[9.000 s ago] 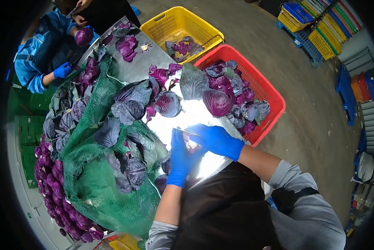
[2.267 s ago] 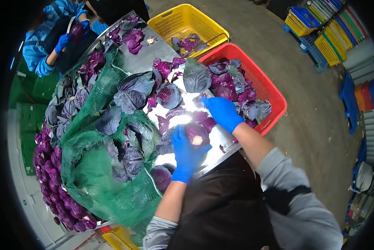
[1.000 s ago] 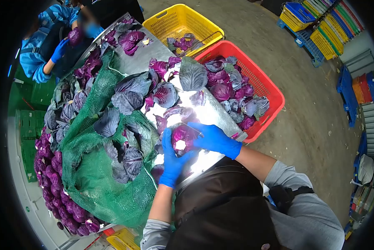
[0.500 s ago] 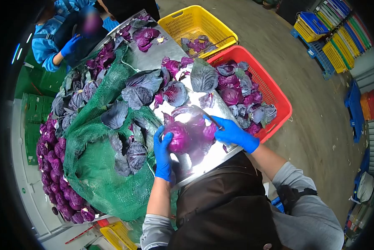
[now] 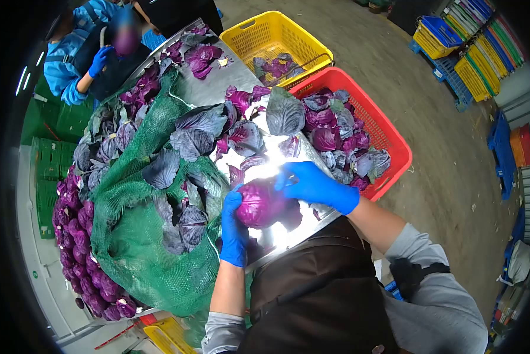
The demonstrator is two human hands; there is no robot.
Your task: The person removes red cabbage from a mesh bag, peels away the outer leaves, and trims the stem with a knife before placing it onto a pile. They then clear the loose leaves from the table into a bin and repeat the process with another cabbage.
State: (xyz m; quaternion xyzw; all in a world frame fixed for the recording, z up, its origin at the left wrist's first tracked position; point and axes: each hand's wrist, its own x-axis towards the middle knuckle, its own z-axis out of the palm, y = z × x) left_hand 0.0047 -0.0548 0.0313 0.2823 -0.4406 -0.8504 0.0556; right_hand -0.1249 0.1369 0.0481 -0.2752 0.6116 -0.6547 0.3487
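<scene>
A purple red cabbage (image 5: pixel 258 203) sits in my left hand (image 5: pixel 234 227), which is blue-gloved, its fingers curled around the near-left side. My right hand (image 5: pixel 318 187), also in a blue glove, is closed at the cabbage's upper right. The knife seen in it earlier is now hidden by the fingers, blur and glare. Beneath both hands is a shiny metal table (image 5: pixel 209 82). Loose outer leaves lie just beyond the cabbage, among them a large grey-purple leaf (image 5: pixel 285 112).
Green netting (image 5: pixel 153 259) covers the table's left part, beside many piled cabbages (image 5: pixel 79 236). A red crate (image 5: pixel 394 138) of leaves and a yellow crate (image 5: pixel 276 29) stand along the right. A co-worker (image 5: pixel 70 65) holds a cabbage at the far left. Stacked crates (image 5: pixel 477 71) stand farther right.
My right hand has moved left and slightly up, against the cabbage, and the knife blade no longer shows. My left hand keeps its hold, and the cabbage has shifted slightly.
</scene>
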